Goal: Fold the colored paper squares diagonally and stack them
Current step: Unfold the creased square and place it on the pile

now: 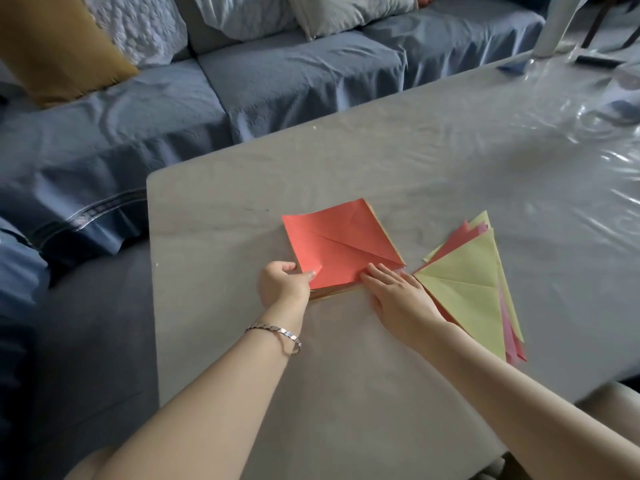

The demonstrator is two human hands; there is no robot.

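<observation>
A red paper square lies on top of a pile of unfolded coloured squares in the middle of the grey table. It shows diagonal crease lines. My left hand pinches its near left corner between thumb and fingers. My right hand lies flat with straight fingers, the fingertips pressing on the red sheet's near right edge. To the right sits a fanned stack of folded triangles, a yellow one on top, with pink and red ones beneath.
A blue covered sofa with cushions runs along the table's far side. A white bottle and a dark flat object stand at the far right end of the table, where clear plastic film glints.
</observation>
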